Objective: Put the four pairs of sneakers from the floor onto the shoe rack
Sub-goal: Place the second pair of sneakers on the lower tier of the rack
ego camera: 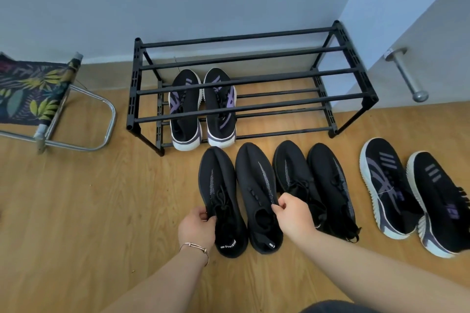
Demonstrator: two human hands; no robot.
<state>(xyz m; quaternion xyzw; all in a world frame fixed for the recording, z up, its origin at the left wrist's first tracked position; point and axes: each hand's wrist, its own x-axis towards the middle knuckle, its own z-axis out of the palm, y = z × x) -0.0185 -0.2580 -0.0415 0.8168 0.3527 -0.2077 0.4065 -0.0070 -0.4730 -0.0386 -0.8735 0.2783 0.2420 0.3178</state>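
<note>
A black two-tier shoe rack [254, 72] stands against the wall. One pair of black and purple sneakers with white soles [202, 107] sits on its lower tier at the left. In front of the rack, on the floor, lies an all-black pair: my left hand [197, 226] pinches the collar of the left black sneaker [220, 201], and my right hand [292, 213] pinches the collar of the right black sneaker [259, 195]. Both shoes rest on the floor. A second all-black pair [315, 185] lies just to the right, and a black and purple pair [412, 193] lies at the far right.
A folding stool [38, 99] with a leaf-print seat and chrome legs stands left of the rack. A white door with a metal handle [404, 73] is at the right. The floor is light wood.
</note>
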